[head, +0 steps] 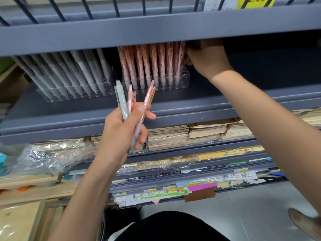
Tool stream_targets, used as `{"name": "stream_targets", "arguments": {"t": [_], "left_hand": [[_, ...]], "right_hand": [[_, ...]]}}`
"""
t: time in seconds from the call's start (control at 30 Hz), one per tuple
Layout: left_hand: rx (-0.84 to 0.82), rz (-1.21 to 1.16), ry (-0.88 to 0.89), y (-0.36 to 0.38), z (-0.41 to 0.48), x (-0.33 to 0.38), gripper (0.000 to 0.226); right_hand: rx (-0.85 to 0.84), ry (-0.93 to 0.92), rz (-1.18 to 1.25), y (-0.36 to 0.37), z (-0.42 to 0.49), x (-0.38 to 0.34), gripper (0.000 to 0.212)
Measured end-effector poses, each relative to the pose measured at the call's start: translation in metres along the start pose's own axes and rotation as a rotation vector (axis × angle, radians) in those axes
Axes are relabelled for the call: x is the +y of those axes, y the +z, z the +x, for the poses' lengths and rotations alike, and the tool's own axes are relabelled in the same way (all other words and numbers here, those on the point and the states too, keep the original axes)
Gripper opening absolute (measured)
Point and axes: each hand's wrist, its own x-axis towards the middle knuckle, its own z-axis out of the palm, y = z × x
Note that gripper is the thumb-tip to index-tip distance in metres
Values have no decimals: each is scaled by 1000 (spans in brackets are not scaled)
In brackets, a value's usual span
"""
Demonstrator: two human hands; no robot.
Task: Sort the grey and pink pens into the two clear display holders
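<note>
Two clear display holders stand side by side on a grey shelf. The left holder [52,97] carries a row of grey pens [83,73]. The right holder [184,79] carries pink patterned pens [149,66]. My left hand [121,131] grips a small bunch in front of the shelf: one grey pen [121,100] and two pink pens [148,97], tips pointing down. My right hand [206,60] reaches under the upper shelf at the right end of the pink row; its fingertips are hidden there, so what they hold is unclear.
The upper shelf edge [156,30] overhangs the tops of the pens. The shelf to the right of the pink holder is dark and bare. Lower shelves hold stacked paper pads [205,131], plastic-wrapped packs [52,153] and sticky notes [201,187]. A shoe [302,223] stands on the floor.
</note>
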Motion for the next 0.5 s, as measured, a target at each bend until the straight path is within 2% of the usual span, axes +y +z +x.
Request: {"name": "stream_targets", "arguments": {"t": [0.1,0.17,0.23,0.33,0.4,0.5], "left_hand": [[-49,-37,14,-1,0,1,22],[-63,-39,22,0,0,1,23],[-69,-35,22,2,1,0,24],[-84,-27,11,7,3,-3,31],[-105,-15,13,11,3,-4,34],[-122,-2,12,14,4,-3,30]], "right_hand": [[163,29,105,-2,-16,4,17],[220,-22,188,-5,-41,2,13],[53,-51,332,-5,-72,-5,18],[-229,-77,345,2,-107,-17,5],[-282,-101,339,5,-116,-21,6],[-308,-22,427,3,-122,-21,9]]}}
